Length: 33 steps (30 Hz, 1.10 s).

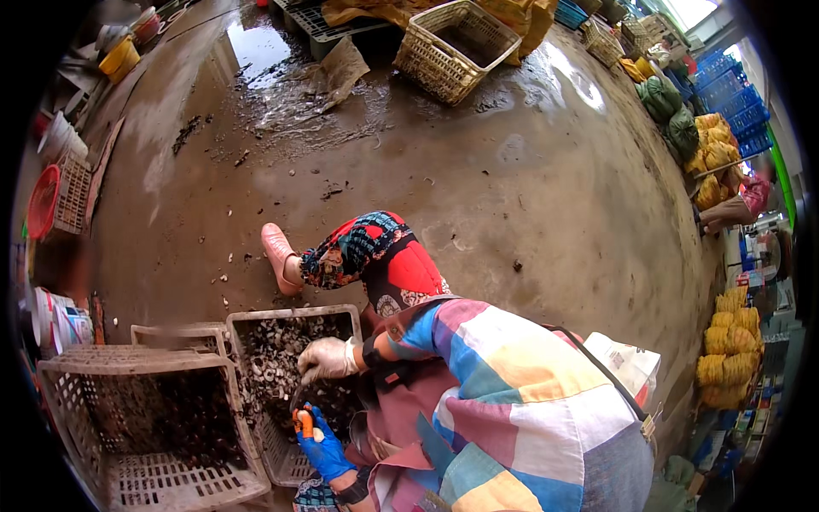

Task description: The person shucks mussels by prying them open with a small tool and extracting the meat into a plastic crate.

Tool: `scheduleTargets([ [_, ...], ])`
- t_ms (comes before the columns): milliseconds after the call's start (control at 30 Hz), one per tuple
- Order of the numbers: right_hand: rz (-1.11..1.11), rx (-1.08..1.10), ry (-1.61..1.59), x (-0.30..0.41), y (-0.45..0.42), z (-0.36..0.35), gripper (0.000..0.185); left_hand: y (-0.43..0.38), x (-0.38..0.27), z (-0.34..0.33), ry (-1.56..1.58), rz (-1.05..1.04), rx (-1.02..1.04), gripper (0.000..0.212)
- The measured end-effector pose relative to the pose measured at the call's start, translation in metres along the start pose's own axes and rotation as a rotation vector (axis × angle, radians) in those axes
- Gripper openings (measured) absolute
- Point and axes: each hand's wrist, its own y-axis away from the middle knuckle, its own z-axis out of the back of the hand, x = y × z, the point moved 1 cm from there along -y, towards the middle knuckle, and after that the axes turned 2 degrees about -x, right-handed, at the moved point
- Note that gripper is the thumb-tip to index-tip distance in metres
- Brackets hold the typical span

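My left hand [322, 448] wears a blue glove with orange coverings on its fingers. It is curled over the near part of a pale plastic crate [293, 313]. Above it in the picture, my right hand [329, 358] wears a white glove, its fingertips pinched together. A thin dark piece [295, 398] runs from the right fingertips towards the left hand; what it is cannot be made out. Whether the left fingers grip it is unclear. Small pale and dark shells or shell pieces [265, 349] fill much of the crate below my hands.
A second pale crate [137, 365] lies on its side, dark shellfish [198, 416] spilling towards its opening. A muddy crate [457, 54] stands on the wet concrete floor [512, 185]. Buckets [61, 137] line the left. At the right, a person [742, 205] bends near yellow sacks [713, 150].
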Motion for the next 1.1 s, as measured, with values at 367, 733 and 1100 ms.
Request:
scheduleTargets([
  [367,-0.014,0.158,-0.203,0.041,-0.001,-0.01,0.032,0.002,-0.01,0.022,-0.746,-0.185,0.127,0.032],
  [733,-0.064,0.13,-0.078,0.033,0.007,-0.003,0.026,0.015,-0.002,0.007,-1.03,-0.333,0.23,0.036],
  [1100,-0.113,0.103,-0.078,-0.01,-0.012,0.0,0.017,0.009,-0.003,-0.015,-0.306,-0.083,0.097,0.033],
])
